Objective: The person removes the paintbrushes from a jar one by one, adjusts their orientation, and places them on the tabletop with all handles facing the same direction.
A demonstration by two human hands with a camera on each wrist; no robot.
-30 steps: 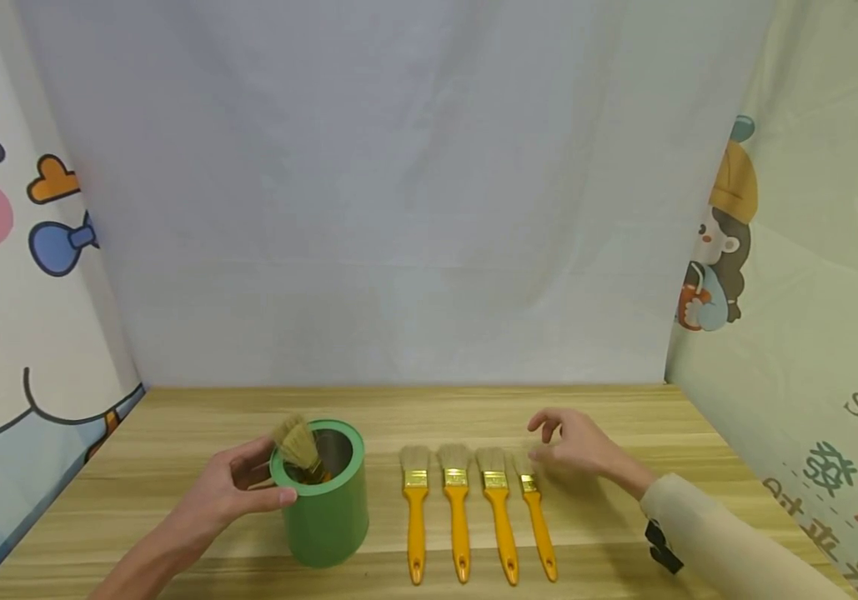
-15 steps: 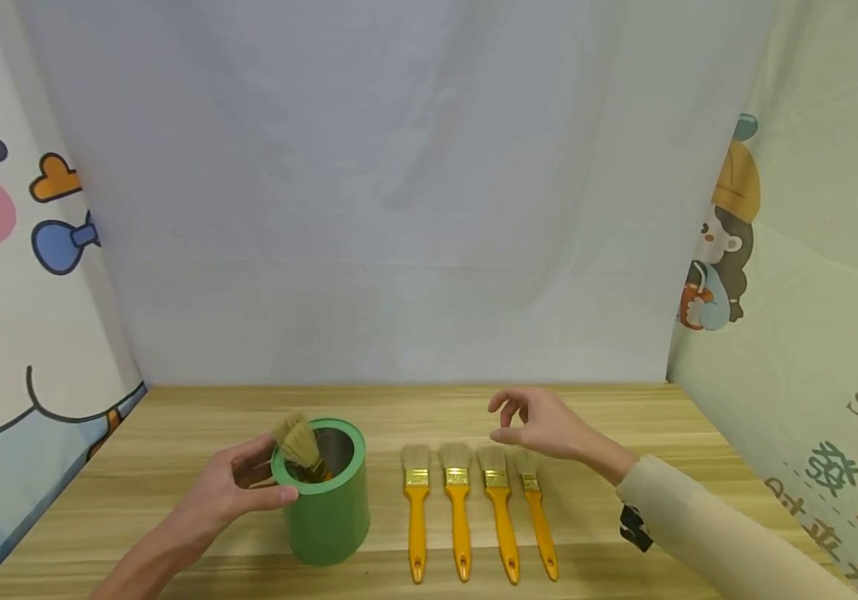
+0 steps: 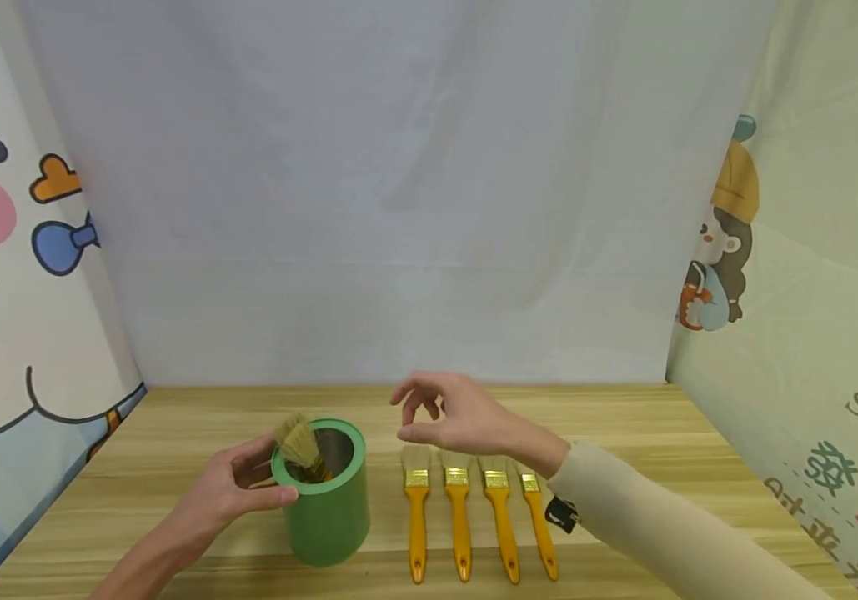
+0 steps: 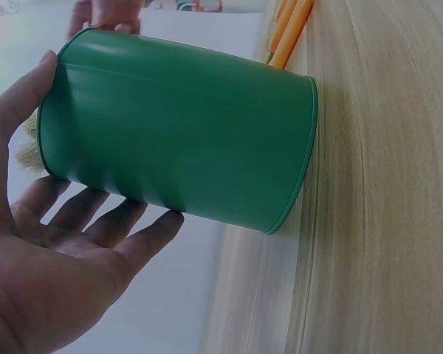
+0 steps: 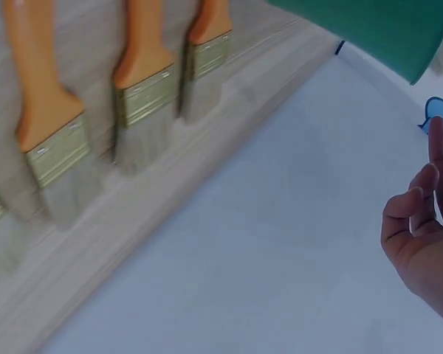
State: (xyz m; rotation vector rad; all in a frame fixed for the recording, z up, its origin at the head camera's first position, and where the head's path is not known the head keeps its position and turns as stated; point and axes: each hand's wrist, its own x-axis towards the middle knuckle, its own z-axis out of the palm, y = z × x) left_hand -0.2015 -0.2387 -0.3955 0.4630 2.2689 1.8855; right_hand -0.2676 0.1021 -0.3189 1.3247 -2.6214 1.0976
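Note:
A green can (image 3: 327, 521) stands upright on the wooden table, with a paintbrush (image 3: 299, 443) leaning bristles-up out of its mouth. My left hand (image 3: 222, 492) holds the can's left side; in the left wrist view the thumb lies at the rim and the fingers (image 4: 153, 236) spread along the wall. Right of the can, several paintbrushes (image 3: 459, 525) with orange handles lie in a row, handles toward me. Above their bristle ends hovers my right hand (image 3: 462, 417), fingers loosely bent and holding nothing. My right wrist view shows this hand (image 5: 428, 243) below the can.
The light wood table (image 3: 624, 417) ends at a plain pale cloth backdrop (image 3: 398, 208). Printed cartoon cloths hang at the left (image 3: 38, 317) and right (image 3: 796, 292). A black strap (image 3: 562, 514) hangs at my right sleeve.
My right hand has moved left, from beside the rightmost paintbrush to above the leftmost ones, nearer the can. The left hand, can and paintbrushes stay put.

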